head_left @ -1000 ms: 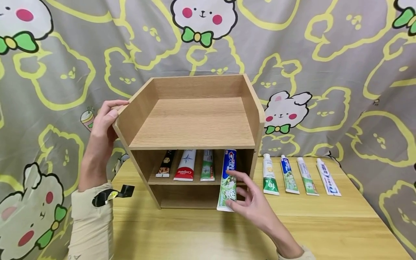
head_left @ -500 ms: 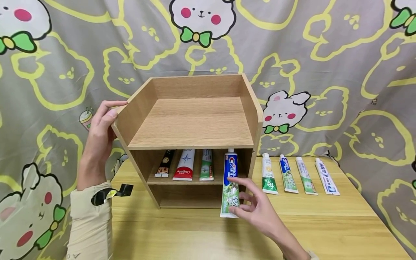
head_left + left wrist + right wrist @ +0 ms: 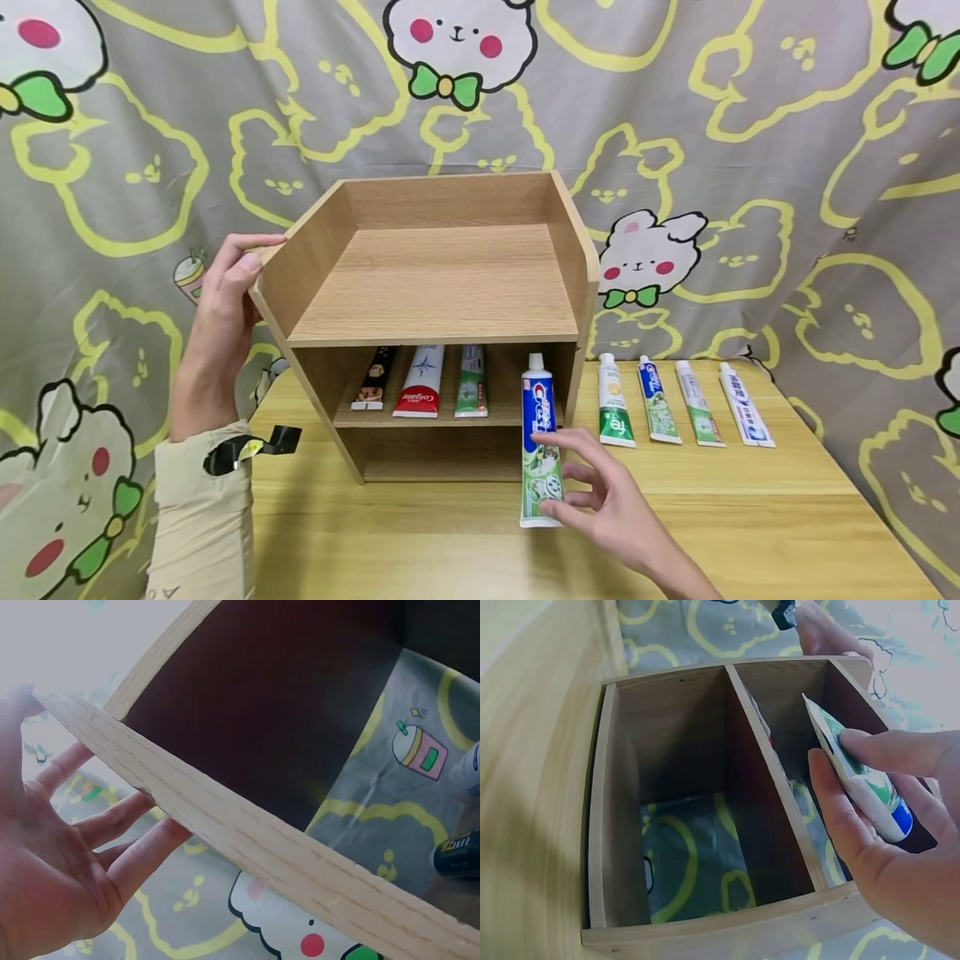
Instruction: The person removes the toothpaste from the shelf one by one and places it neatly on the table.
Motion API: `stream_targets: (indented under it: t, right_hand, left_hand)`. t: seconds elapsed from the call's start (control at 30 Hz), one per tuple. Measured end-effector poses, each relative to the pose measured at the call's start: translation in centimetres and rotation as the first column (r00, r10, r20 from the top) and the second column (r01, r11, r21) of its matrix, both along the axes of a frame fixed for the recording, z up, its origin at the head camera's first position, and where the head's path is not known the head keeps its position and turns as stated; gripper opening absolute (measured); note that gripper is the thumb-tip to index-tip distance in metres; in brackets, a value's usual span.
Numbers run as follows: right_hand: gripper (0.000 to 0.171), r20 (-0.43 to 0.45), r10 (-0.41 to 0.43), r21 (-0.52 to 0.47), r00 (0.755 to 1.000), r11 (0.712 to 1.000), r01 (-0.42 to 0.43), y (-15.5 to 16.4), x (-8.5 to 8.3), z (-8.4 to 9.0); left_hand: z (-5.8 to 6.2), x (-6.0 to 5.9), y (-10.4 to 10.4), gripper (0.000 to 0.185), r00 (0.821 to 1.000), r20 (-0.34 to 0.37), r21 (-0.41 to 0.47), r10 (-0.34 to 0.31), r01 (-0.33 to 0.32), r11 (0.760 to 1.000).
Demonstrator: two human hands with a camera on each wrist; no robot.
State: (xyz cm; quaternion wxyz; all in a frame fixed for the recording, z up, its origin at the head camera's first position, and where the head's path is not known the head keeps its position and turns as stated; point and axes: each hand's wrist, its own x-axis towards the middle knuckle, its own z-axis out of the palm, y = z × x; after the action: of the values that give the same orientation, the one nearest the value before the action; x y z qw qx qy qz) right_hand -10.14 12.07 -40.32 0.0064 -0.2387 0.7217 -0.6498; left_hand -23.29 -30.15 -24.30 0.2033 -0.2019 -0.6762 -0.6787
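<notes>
Blue-and-green toothpaste tube (image 3: 540,471), cap uppermost, sits pinched between the thumb and fingers of a person's right hand (image 3: 611,504), in front of a wooden shelf unit (image 3: 450,275) near its right end. The left hand (image 3: 225,304), fingers spread, rests against the unit's left side. Three tubes (image 3: 422,387) lie on the middle shelf (image 3: 504,415); four more tubes (image 3: 659,410) line the table (image 3: 405,542) at right.
</notes>
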Motion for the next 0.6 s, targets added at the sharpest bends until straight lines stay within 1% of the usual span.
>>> stream_targets:
  t: [0.17,0.27,0.37,0.43,0.5,0.6]
  right_hand:
    - [0.067,0.011,0.017,0.011,1.000,1.000,-0.017,0.5,0.6,-0.1]
    - [0.067,0.004,0.046,0.005,0.999,0.999,-0.046,0.8,0.9,-0.3]
    - [0.067,0.023,0.052,0.011,0.998,0.999,-0.052,1.2,1.3,-0.5]
    - [0.066,0.054,0.038,0.019,0.998,0.999,-0.039,1.5,1.6,-0.5]
    - [0.065,0.092,0.006,0.037,0.996,0.999,-0.009,1.9,1.9,-0.5]
    - [0.063,0.127,-0.027,0.057,0.991,0.998,0.020,2.5,2.4,-0.5]
  left_hand:
    - [-0.1,-0.1,0.0,0.039,1.000,0.002,0.016,0.012,-0.012,1.000]
    - [-0.2,-0.1,0.0,0.038,1.000,0.006,0.020,0.019,-0.020,1.000]
    - [-0.2,-0.2,0.1,0.039,1.000,0.008,0.021,0.024,-0.025,0.999]
    - [-0.3,-0.2,0.1,0.040,1.000,0.008,0.017,0.026,-0.026,1.000]
    - [-0.3,-0.2,0.2,0.041,1.000,0.006,0.018,0.030,-0.030,0.999]
    - [-0.3,-0.2,0.2,0.041,0.999,0.005,0.017,0.033,-0.033,0.999]
